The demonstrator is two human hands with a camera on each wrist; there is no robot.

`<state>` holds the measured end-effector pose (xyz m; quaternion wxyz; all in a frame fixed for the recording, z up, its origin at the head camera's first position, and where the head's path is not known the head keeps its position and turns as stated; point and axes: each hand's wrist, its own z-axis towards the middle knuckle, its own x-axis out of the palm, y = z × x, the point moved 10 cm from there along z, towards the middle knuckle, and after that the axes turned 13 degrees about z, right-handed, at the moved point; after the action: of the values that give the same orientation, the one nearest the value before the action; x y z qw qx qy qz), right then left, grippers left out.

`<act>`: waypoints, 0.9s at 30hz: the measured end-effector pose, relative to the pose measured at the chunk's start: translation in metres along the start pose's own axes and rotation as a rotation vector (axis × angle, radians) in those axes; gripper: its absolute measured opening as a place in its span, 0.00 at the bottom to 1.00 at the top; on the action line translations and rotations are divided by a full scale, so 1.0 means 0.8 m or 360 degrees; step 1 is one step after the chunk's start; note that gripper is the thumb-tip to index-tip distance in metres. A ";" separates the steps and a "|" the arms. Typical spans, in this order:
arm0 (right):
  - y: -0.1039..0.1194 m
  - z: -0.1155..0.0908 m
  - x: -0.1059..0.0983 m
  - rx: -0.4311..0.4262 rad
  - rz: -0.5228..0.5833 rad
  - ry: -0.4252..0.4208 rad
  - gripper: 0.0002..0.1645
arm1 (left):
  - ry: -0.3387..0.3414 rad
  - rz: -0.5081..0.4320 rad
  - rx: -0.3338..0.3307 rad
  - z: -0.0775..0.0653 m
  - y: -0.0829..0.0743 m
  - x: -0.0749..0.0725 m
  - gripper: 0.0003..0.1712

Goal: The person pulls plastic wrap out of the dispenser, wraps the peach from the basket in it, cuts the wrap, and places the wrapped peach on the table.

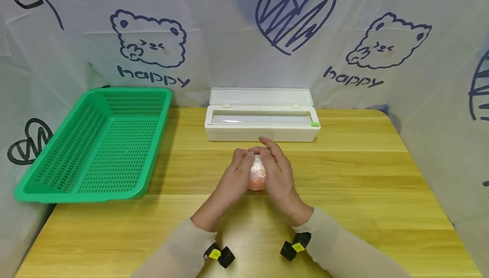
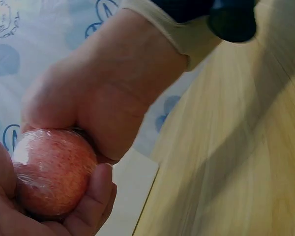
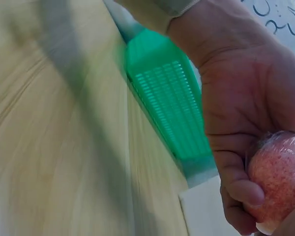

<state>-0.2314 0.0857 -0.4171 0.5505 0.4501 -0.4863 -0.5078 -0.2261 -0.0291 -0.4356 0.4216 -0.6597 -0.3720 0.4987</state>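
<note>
A round red apple (image 1: 257, 174), wrapped in shiny clear film, sits between both hands over the middle of the table. My left hand (image 1: 237, 173) curls round its left side, fingers partly hidden. Round the other side, my right hand (image 1: 280, 172) grips it, with one finger extended forward past the rest. In the left wrist view, creased film glints on the wrapped apple (image 2: 56, 172). Bent fingers press against the apple (image 3: 281, 177) in the right wrist view too. Just beyond the fingertips stands a white cling film dispenser (image 1: 263, 134), its lid raised.
A green perforated basket (image 1: 143, 184) occupies the left side of the wooden table (image 1: 355, 210). Inside the dispenser a pale roll (image 1: 261, 119) shows, with a small green slider (image 1: 315, 124) at the right end. White cloth (image 1: 221, 27) with drawings hangs behind.
</note>
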 end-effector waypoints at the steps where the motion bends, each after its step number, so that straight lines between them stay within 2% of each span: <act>1: -0.002 0.000 0.000 0.0020 0.0038 -0.0015 0.25 | -0.0018 -0.0005 -0.0009 0.000 0.001 0.000 0.23; 5: -0.014 0.002 0.000 0.0143 0.0203 -0.0032 0.26 | -0.0022 -0.0033 -0.0059 0.001 0.007 0.001 0.20; 7: -0.018 0.004 0.003 0.0185 0.0272 0.0028 0.25 | -0.0009 -0.0088 -0.0094 0.001 0.012 0.001 0.21; 9: -0.014 0.004 0.005 0.0121 0.0201 0.0138 0.24 | 0.0017 -0.0179 -0.0136 0.002 0.015 0.000 0.22; 10: -0.008 0.004 0.008 0.0022 0.0100 0.0220 0.24 | 0.0030 -0.0220 -0.0151 0.002 0.016 -0.001 0.23; 12: 0.010 -0.001 0.015 -0.0306 -0.0152 0.0385 0.25 | 0.0049 -0.0236 -0.0165 0.003 0.016 -0.003 0.25; 14: 0.028 -0.011 0.019 -0.0656 -0.0383 0.0414 0.23 | 0.0092 -0.0276 -0.0167 0.004 0.013 0.000 0.27; 15: 0.033 -0.015 0.019 -0.0764 -0.0455 0.0395 0.22 | 0.0117 -0.0302 -0.0169 0.003 0.012 0.002 0.27; 16: 0.036 -0.015 0.019 -0.0798 -0.0474 0.0364 0.20 | 0.0136 -0.0307 -0.0160 0.002 0.010 0.004 0.28; 17: 0.034 -0.012 0.016 -0.0747 -0.0438 0.0321 0.19 | 0.0155 -0.0310 -0.0143 0.000 0.007 0.006 0.29; 19: 0.027 -0.004 0.008 -0.0518 -0.0313 0.0194 0.16 | 0.0179 -0.0346 -0.0103 -0.002 0.002 0.010 0.30; 22: 0.012 0.004 0.000 -0.0165 -0.0118 0.0053 0.20 | 0.0141 -0.0306 -0.0046 -0.002 -0.003 0.009 0.32; 24: 0.007 0.005 -0.001 -0.0079 -0.0049 0.0003 0.22 | 0.0095 -0.0282 -0.0043 0.000 -0.003 0.007 0.34; 27: 0.006 0.004 -0.001 -0.0071 -0.0025 -0.0057 0.21 | 0.0008 -0.0203 -0.0075 0.003 0.001 0.002 0.36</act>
<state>-0.2343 0.0867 -0.4122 0.5476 0.4323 -0.4812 -0.5308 -0.2276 -0.0276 -0.4372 0.4378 -0.6456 -0.4237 0.4604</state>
